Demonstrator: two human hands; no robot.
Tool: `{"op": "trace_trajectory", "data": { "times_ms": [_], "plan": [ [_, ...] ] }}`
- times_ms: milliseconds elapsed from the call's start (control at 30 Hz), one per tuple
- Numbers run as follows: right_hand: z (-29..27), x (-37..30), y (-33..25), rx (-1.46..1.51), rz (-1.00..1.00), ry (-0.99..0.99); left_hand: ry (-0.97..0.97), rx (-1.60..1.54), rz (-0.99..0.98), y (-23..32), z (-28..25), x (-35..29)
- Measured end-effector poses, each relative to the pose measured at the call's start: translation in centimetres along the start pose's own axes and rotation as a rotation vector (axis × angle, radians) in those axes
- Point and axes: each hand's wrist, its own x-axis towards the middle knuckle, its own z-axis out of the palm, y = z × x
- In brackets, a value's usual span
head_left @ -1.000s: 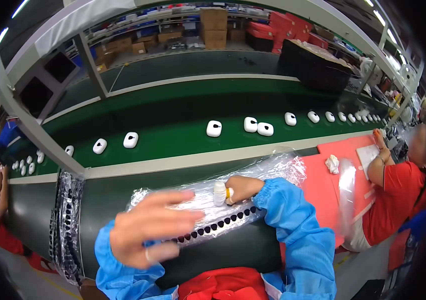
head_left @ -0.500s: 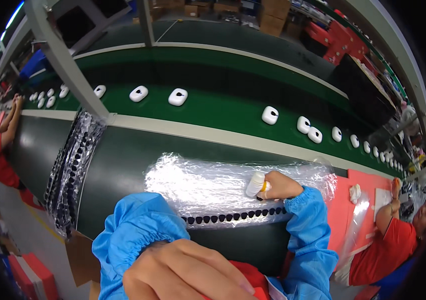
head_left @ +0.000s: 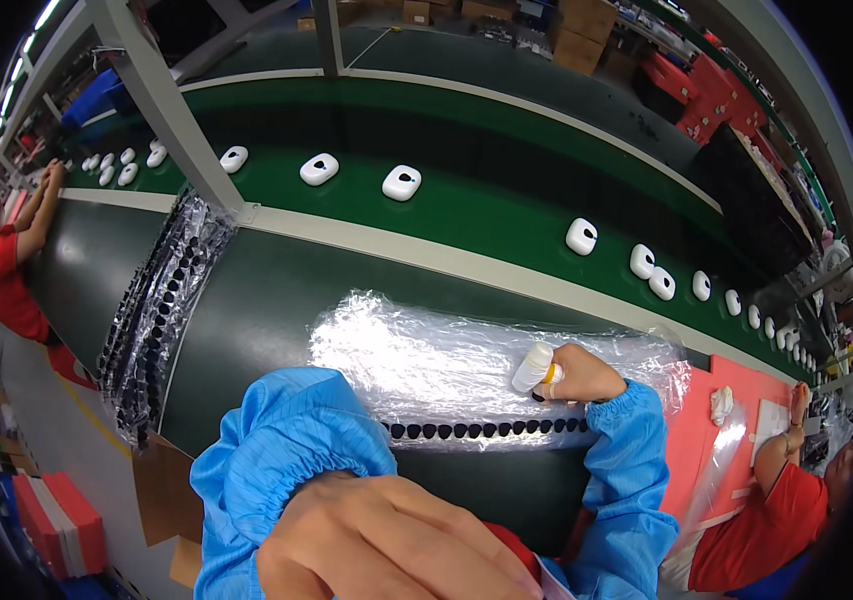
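Observation:
My right hand point(head_left: 586, 374) grips a small white bottle point(head_left: 533, 368) with a yellow collar, tilted over a sheet of clear plastic film point(head_left: 426, 365). A dark tip shows under the fingers. Along the film's near edge runs a row of small black pieces point(head_left: 476, 431); the hand is just above the row's right end. Very close in the lower middle is my left hand point(head_left: 386, 545), raised off the table, its back showing and its fingers stretched out side by side. Its fingertips are cut off by the lower edge, and what lies beneath the hand is hidden.
White rounded cases point(head_left: 402, 183) with dark openings stand along a green conveyor belt point(head_left: 486, 200) behind a pale rail. More film strips with black pieces point(head_left: 161, 310) hang over the table at left, by a metal post point(head_left: 181, 130). Co-workers in red sit at both sides.
The whole view has shifted, so the scene sits farther right. My right hand still grips the bottle over the film, and my left hand stays raised close by.

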Motion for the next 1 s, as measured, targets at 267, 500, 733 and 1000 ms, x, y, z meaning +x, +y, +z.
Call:
{"op": "trace_trajectory", "data": {
  "times_ms": [267,500,733,1000],
  "plan": [
    [0.05,0.14,0.16,-0.015,-0.007,-0.008,0.055,0.012,0.001,-0.06,-0.02,0.00],
    [0.12,0.38,0.46,-0.008,-0.033,0.000,-0.014,0.004,-0.014,0.03,-0.53,0.07],
    [0.12,0.34,0.35,0.009,-0.018,-0.002,0.039,0.034,0.004,-0.19,0.06,-0.25],
    [0.13,0.42,0.39,0.034,-0.023,-0.002,-0.044,0.007,-0.058,0.29,-0.42,0.30]
  ]
}}
